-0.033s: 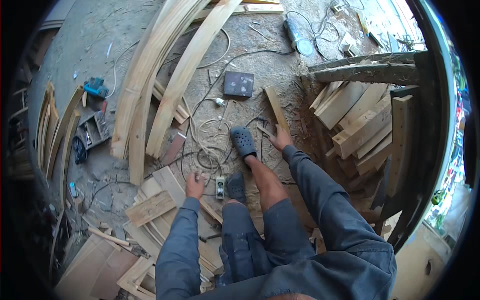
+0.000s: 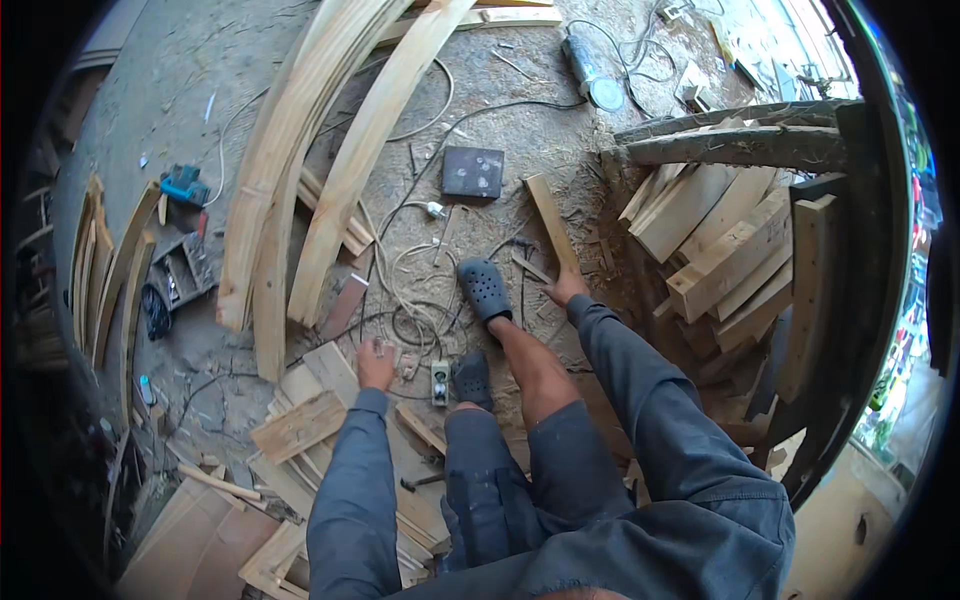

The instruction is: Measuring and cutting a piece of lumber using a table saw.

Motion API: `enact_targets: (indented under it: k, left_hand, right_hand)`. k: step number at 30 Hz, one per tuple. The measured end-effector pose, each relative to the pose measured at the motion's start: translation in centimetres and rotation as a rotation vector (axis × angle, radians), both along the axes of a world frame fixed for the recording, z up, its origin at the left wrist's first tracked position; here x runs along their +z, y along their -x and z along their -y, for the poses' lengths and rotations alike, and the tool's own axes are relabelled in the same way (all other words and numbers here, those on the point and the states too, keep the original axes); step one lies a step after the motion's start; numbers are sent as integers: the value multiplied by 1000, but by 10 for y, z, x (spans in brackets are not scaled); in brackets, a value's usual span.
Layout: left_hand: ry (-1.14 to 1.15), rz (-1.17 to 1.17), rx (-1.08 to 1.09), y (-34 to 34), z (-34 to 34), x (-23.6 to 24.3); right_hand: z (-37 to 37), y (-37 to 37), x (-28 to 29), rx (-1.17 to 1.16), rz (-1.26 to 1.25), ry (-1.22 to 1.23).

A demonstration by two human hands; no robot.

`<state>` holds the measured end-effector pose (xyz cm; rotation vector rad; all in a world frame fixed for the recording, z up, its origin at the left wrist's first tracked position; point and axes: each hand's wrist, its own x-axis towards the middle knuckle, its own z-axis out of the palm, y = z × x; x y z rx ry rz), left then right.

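My right hand [image 2: 570,287] is closed round the near end of a narrow wooden board [image 2: 549,220], which points away from me over the dusty floor. A thin flat strip [image 2: 530,268] reaches the same hand from the left; whether it is gripped too I cannot tell. My left hand [image 2: 376,366] is low over the floor with its fingers curled together. Anything between them is too small to make out. Close to its right lies a small pale piece [image 2: 408,364], and a socket box [image 2: 440,383] sits between that hand and my shoe.
Long curved planks [image 2: 270,180] lie at the upper left, with a blue power tool [image 2: 184,185] beyond them. An angle grinder [image 2: 590,72] and a dark square block [image 2: 472,172] lie ahead. Loose cables [image 2: 405,290] tangle near my feet. Cut timber [image 2: 730,255] is stacked at right.
My left hand has shifted a little to the left, away from the socket box. My right hand stays on the wooden board, which has hardly moved.
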<state>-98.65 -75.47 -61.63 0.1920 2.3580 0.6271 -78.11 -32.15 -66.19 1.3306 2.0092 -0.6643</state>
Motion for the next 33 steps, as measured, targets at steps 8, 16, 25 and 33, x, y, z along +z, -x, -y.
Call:
enact_targets:
  k: [8, 16, 25, 33]
  left_hand:
    - [451, -476, -230, 223, -35, -167]
    - [592, -458, -307, 261, -39, -169]
    - [565, -438, -290, 63, -74, -30]
    - [466, -186, -130, -24, -184, 213]
  right_hand:
    - [-35, -20, -141, -198, 143, -67]
    - [-23, -29, -111, -321, -317, -145]
    - [59, -61, 220, -811, -848, -233]
    - [-69, -60, 334, -948, -691, -490]
